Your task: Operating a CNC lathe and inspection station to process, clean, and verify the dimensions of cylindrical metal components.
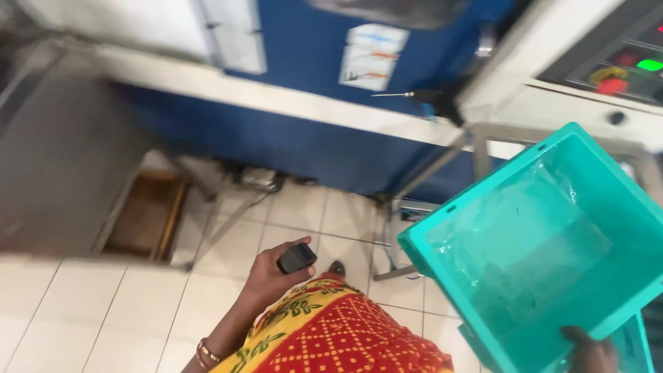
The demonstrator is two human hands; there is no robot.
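The person stands carrying things beside the blue machine (290, 138): the left hand (273, 273) is curled around a small dark device (297, 257), the right hand (587, 352) grips the near rim of a teal bin (483, 228). The bin, lined with clear plastic, hangs tilted right of the device, well apart. Any next move, by the look of it, calls for levelling the bin.

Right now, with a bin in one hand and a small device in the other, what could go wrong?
The right hand grips the teal bin only at its near edge, so it may tip or slip. The left hand loosely holds a small black device over hard tile. Cables on the floor ahead might trip you.
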